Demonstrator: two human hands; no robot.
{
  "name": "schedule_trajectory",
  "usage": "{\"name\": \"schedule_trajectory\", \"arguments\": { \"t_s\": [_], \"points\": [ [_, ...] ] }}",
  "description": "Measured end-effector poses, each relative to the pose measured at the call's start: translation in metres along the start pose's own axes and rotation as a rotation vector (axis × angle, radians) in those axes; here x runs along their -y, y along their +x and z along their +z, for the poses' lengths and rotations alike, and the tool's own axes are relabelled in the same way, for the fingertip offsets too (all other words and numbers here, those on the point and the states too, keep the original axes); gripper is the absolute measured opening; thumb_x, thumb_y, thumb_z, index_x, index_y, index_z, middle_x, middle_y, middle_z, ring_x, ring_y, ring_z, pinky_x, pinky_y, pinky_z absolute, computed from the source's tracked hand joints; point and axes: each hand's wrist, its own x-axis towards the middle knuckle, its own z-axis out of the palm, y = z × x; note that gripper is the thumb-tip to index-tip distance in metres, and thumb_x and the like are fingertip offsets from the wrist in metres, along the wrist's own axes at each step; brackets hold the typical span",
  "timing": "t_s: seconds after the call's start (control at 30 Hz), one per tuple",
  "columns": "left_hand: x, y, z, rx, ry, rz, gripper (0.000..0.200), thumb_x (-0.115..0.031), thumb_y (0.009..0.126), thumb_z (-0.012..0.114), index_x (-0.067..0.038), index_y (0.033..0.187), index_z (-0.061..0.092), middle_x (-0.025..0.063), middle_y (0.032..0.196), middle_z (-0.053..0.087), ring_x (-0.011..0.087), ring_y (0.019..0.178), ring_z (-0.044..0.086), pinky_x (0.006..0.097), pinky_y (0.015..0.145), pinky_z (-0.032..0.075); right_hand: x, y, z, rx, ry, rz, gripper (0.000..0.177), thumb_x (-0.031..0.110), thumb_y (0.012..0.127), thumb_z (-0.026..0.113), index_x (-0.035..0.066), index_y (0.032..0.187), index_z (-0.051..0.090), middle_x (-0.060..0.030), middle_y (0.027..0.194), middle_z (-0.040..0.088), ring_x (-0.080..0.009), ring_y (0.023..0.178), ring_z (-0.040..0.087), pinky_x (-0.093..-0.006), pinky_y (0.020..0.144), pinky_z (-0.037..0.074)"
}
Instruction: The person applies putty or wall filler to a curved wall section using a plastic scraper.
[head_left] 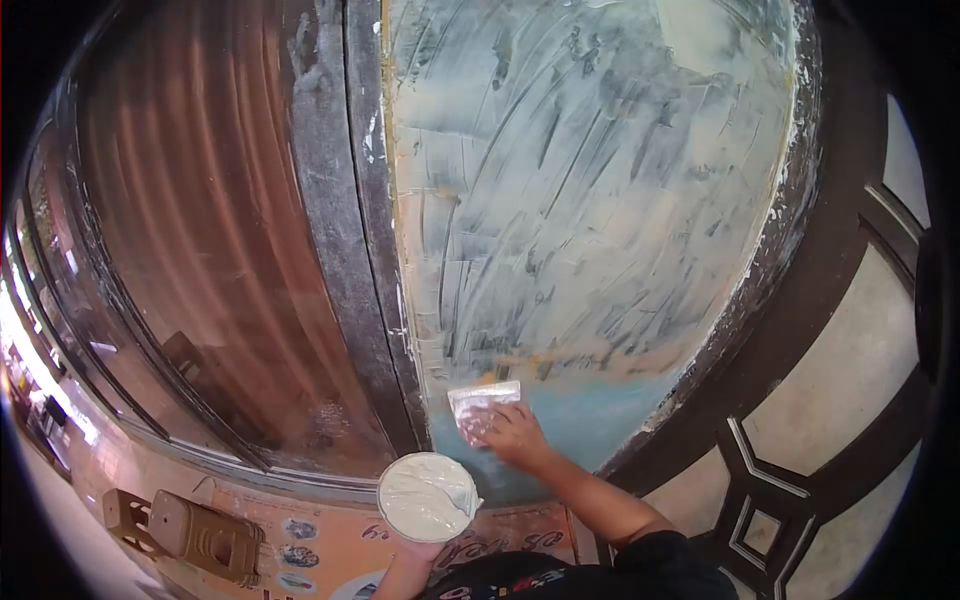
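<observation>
Paste (428, 493) creamy white, softly ridged

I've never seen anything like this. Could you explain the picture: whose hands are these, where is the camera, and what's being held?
There is no machine here, just a person's two bare hands. The single picture comes from a camera worn on the head, looking forward and down; that is why the black sleeve shows at the bottom. The upright panel carries pale, streaky smears, with a bluish strip near its bottom. The right hand holds a flat spreader at the panel's lower left. The left hand supports a round container of creamy paste from below; its fingers are mostly hidden. Off to the left is a brown stool.
</observation>
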Motion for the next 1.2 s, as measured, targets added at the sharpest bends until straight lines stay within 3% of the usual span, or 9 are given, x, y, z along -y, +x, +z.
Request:
{"name": "schedule_trajectory", "arguments": {
  "t_s": [0.13, 0.27, 0.33, 0.43, 0.67, 0.8, 0.9, 1.0, 1.2],
  "points": [
    [-0.006, -0.009, 0.002, -0.010, -0.024, 0.045, 0.068, -0.062, 0.094, 0.041, -0.017, 0.144, 0.049, 0.0128, 0.150, 0.047, 0.0415, 0.137, 0.043, 0.0754, 0.111, 0.024, 0.001, 0.025, -0.036, -0.107, 0.220, -0.012, 0.029, 0.018, 0.072, 0.073, 0.023, 0.100, 0.073, 0.0024, 0.120, 0.068, -0.0213, 0.112, 0.060, -0.0429, 0.090, 0.046],
    [-0.002, -0.009, 0.005, 0.006, 0.154, 0.080, 0.071, -0.064, 0.092, 0.043, -0.017, 0.146, 0.047, 0.0129, 0.151, 0.046, 0.0425, 0.138, 0.043, 0.0763, 0.111, 0.023, -0.024, 0.141, -0.139, -0.437, -0.037, -0.019, 0.029, 0.017, 0.072, 0.073, 0.018, 0.101, 0.074, -0.0017, 0.120, 0.068, -0.0261, 0.108, 0.058, -0.0448, 0.087, 0.043],
    [-0.001, -0.004, -0.014, 0.029, -0.028, 0.011, 0.075, -0.066, 0.090, 0.045, -0.018, 0.147, 0.045, 0.0132, 0.151, 0.045, 0.0424, 0.138, 0.042, 0.0770, 0.111, 0.022, -0.035, 0.181, -0.154, -0.561, -0.153, 0.010, 0.028, 0.018, 0.074, 0.072, 0.017, 0.102, 0.073, -0.0024, 0.124, 0.065, -0.0267, 0.114, 0.055, -0.0457, 0.091, 0.040],
    [0.002, 0.001, -0.018, -0.045, 0.147, 0.065, 0.077, -0.067, 0.089, 0.046, -0.017, 0.148, 0.044, 0.0134, 0.152, 0.044, 0.0424, 0.138, 0.041, 0.0780, 0.111, 0.020, -0.038, 0.188, -0.114, -0.419, -0.176, 0.022, 0.033, 0.021, 0.076, 0.071, 0.021, 0.109, 0.072, 0.0009, 0.127, 0.065, -0.0255, 0.114, 0.054, -0.0453, 0.092, 0.039],
    [-0.010, -0.011, -0.014, -0.085, 0.109, 0.116, 0.071, -0.064, 0.093, 0.043, -0.016, 0.145, 0.048, 0.0128, 0.151, 0.047, 0.0419, 0.138, 0.043, 0.0769, 0.110, 0.023, 0.016, 0.015, 0.020, 0.148, 0.016, -0.066, 0.026, 0.028, 0.086, 0.066, 0.026, 0.111, 0.070, 0.0048, 0.129, 0.064, -0.0187, 0.117, 0.056, -0.0416, 0.093, 0.041],
    [-0.015, -0.018, -0.013, 0.028, -0.128, 0.033, 0.077, -0.069, 0.089, 0.042, -0.016, 0.146, 0.046, 0.0135, 0.153, 0.044, 0.0423, 0.139, 0.041, 0.0743, 0.111, 0.024, 0.022, 0.010, 0.009, 0.119, 0.159, -0.065, 0.026, 0.029, 0.084, 0.068, 0.025, 0.110, 0.071, 0.0035, 0.120, 0.068, -0.0209, 0.108, 0.061, -0.0402, 0.087, 0.046],
    [-0.011, -0.011, -0.017, -0.058, 0.182, 0.122, 0.078, -0.070, 0.088, 0.042, -0.018, 0.147, 0.045, 0.0131, 0.154, 0.042, 0.0428, 0.140, 0.039, 0.0765, 0.111, 0.022, -0.005, 0.092, -0.059, -0.204, 0.035, -0.129, 0.022, 0.028, 0.081, 0.071, 0.022, 0.102, 0.074, 0.0005, 0.109, 0.071, -0.0237, 0.095, 0.066, -0.0413, 0.076, 0.049],
    [-0.008, -0.002, -0.021, 0.015, -0.028, 0.040, 0.077, -0.068, 0.090, 0.046, -0.017, 0.147, 0.045, 0.0141, 0.152, 0.044, 0.0429, 0.139, 0.041, 0.0757, 0.111, 0.022, -0.029, 0.191, -0.157, -0.529, -0.134, -0.162, 0.025, 0.022, 0.078, 0.071, 0.022, 0.103, 0.073, 0.0021, 0.113, 0.071, -0.0219, 0.098, 0.064, -0.0396, 0.079, 0.046],
    [0.002, 0.004, 0.000, -0.014, 0.140, 0.064, 0.078, -0.067, 0.091, 0.043, -0.016, 0.150, 0.040, 0.0152, 0.154, 0.040, 0.0439, 0.140, 0.038, 0.0763, 0.112, 0.020, -0.063, 0.283, -0.186, -0.664, -0.334, -0.181, 0.026, 0.022, 0.082, 0.068, 0.022, 0.108, 0.072, 0.0004, 0.120, 0.069, -0.0231, 0.110, 0.060, -0.0404, 0.087, 0.045]
  ]
}}
